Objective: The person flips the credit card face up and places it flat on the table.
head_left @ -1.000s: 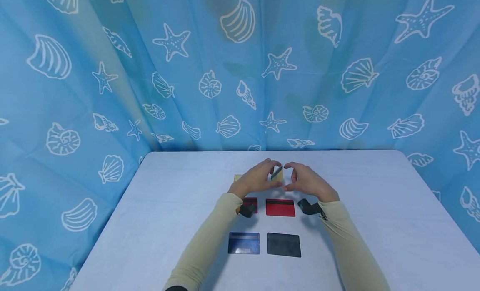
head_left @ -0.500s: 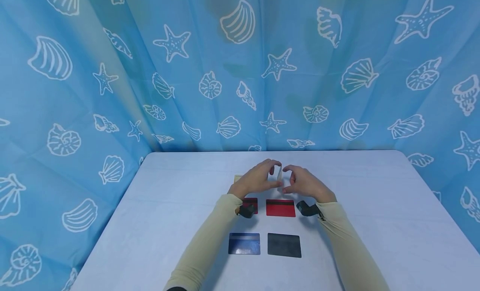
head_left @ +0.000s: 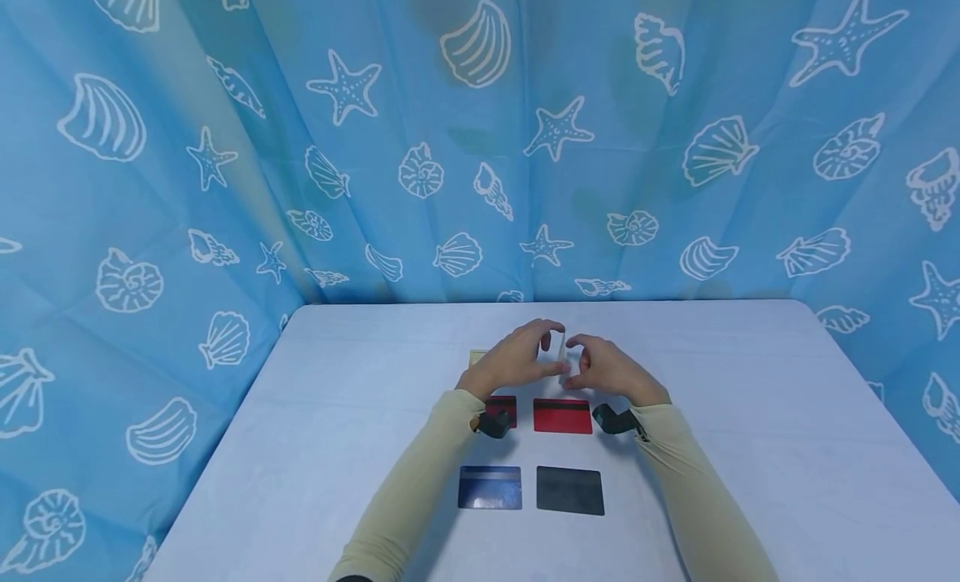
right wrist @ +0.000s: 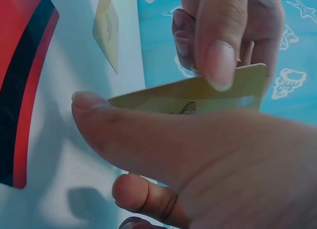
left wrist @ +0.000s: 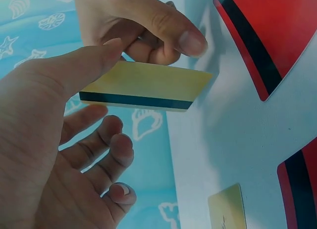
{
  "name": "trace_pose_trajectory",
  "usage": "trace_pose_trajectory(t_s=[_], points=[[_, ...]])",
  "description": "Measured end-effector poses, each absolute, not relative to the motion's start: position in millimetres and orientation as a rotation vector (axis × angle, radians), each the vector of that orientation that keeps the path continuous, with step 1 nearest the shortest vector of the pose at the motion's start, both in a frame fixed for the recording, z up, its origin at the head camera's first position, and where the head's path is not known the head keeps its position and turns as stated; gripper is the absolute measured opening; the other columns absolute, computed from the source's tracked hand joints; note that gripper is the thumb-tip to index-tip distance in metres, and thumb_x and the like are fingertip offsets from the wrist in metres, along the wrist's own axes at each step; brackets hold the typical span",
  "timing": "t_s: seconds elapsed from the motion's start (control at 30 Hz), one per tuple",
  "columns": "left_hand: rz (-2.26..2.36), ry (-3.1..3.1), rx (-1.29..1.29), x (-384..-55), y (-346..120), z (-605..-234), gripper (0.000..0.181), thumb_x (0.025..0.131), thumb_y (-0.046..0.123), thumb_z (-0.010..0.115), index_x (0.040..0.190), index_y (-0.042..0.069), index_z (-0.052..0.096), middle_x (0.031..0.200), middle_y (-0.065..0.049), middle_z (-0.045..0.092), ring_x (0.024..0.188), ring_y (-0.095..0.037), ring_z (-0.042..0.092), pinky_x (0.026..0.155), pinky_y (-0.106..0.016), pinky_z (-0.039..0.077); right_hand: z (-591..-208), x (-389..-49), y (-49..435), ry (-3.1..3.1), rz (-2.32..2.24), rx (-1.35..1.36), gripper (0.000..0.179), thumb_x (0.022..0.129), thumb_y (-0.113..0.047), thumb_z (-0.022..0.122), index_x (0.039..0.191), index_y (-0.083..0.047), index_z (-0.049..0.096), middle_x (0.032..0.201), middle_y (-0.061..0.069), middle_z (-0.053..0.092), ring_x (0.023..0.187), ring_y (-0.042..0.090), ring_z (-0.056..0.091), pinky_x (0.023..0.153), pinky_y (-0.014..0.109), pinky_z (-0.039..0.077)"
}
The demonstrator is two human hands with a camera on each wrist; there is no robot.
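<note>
My left hand (head_left: 517, 358) pinches a gold magnetic-stripe card (left wrist: 148, 80) near one short edge, thumb on one side and index finger on the other. The other left fingers hang loosely curled below. Raised over the white table, this card stands nearly edge-on in the head view. My right hand (head_left: 613, 369) faces it from the right, thumb and index finger spread in a curve, tips right at the card's edge. In the right wrist view the right thumb (right wrist: 133, 135) hides the card's lower part. A second gold card (left wrist: 228, 209) lies partly hidden behind my left hand.
Two red cards with black stripes, one fully visible (head_left: 562, 417) and one partly under the left wrist (head_left: 508, 408), lie on the table (head_left: 360, 415). Nearer me are a blue card (head_left: 490, 488) and a black card (head_left: 570, 490). A patterned blue curtain (head_left: 420, 265) stands behind.
The gold card in my left hand has turned from showing its striped face to nearly edge-on. My right thumb and index finger have shifted slightly left and down, closer to it.
</note>
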State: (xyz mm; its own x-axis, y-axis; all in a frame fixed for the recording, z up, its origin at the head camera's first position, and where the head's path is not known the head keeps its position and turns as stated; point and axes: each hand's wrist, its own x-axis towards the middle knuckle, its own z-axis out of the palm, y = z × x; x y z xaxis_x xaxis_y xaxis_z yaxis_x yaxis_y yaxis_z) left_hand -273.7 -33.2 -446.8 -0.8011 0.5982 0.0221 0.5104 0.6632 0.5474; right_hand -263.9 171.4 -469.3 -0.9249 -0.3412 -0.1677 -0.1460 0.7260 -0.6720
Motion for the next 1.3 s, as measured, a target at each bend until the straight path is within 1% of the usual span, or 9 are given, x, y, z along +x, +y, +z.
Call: trace_pose_trajectory(t_s=[0.1,0.27,0.73,0.97,1.1,1.2,1.3], points=[[0.847,2.705,0.913,-273.0,-33.2,-446.6,0.065,0.095,0.037,0.075,0.15,0.015,0.048,0.119,-0.01,0.063,0.1,-0.022,0.063,0.072,-0.016,0.052,-471.3,-264.0,170.1,2.643,-1.002,-0.372,0.076,0.084,-0.02,0.085,0.146,0.003,0.047,0.075,0.007,0.055,0.066,0.019,0.051,0.058,0.028,0.043],[0.878,2.695,0.928,-271.7,-33.1,-445.9,0.065,0.095,0.037,0.075,0.15,0.014,0.049,0.116,-0.009,0.062,0.092,-0.015,0.059,0.067,-0.016,0.051,-473.5,-263.7,167.7,2.639,-1.003,-0.352,0.077,0.084,-0.019,0.085,0.146,0.003,0.046,0.077,0.008,0.056,0.067,0.019,0.052,0.059,0.028,0.044],[0.93,2.68,0.913,-271.3,-36.3,-445.9,0.065,0.095,0.037,0.075,0.15,0.015,0.049,0.119,-0.012,0.064,0.1,-0.024,0.063,0.071,-0.016,0.053,-473.5,-263.3,164.5,2.645,-0.977,-0.335,0.074,0.086,-0.02,0.084,0.146,0.003,0.047,0.079,0.008,0.057,0.068,0.019,0.051,0.059,0.028,0.044],[0.964,2.674,0.917,-272.3,-38.6,-447.7,0.065,0.094,0.035,0.076,0.15,0.012,0.05,0.116,-0.012,0.064,0.097,-0.022,0.062,0.071,-0.017,0.053,-473.9,-263.0,164.5,2.666,-0.958,-0.352,0.072,0.087,-0.021,0.083,0.146,0.002,0.049,0.079,0.008,0.057,0.068,0.018,0.051,0.06,0.027,0.045],[0.981,2.663,0.932,-272.1,-39.0,-448.2,0.065,0.094,0.036,0.076,0.149,0.012,0.05,0.114,-0.011,0.064,0.094,-0.02,0.061,0.07,-0.017,0.053,-473.5,-262.4,164.7,2.654,-0.974,-0.375,0.076,0.086,-0.02,0.084,0.148,0.002,0.047,0.079,0.008,0.058,0.068,0.018,0.052,0.06,0.027,0.046],[1.005,2.647,0.955,-272.0,-38.8,-447.3,0.065,0.095,0.034,0.075,0.15,0.011,0.049,0.114,-0.013,0.064,0.093,-0.02,0.061,0.07,-0.017,0.053,-472.9,-262.4,164.2,2.636,-0.994,-0.406,0.078,0.084,-0.021,0.086,0.148,0.002,0.046,0.078,0.008,0.058,0.067,0.018,0.053,0.059,0.027,0.047],[1.014,2.637,0.964,-271.9,-38.5,-446.1,0.065,0.095,0.033,0.075,0.15,0.01,0.048,0.114,-0.014,0.064,0.093,-0.021,0.06,0.071,-0.016,0.053,-472.4,-262.0,164.0,2.635,-1.001,-0.411,0.074,0.085,-0.021,0.085,0.145,0.003,0.05,0.078,0.008,0.058,0.067,0.018,0.052,0.059,0.027,0.047]])
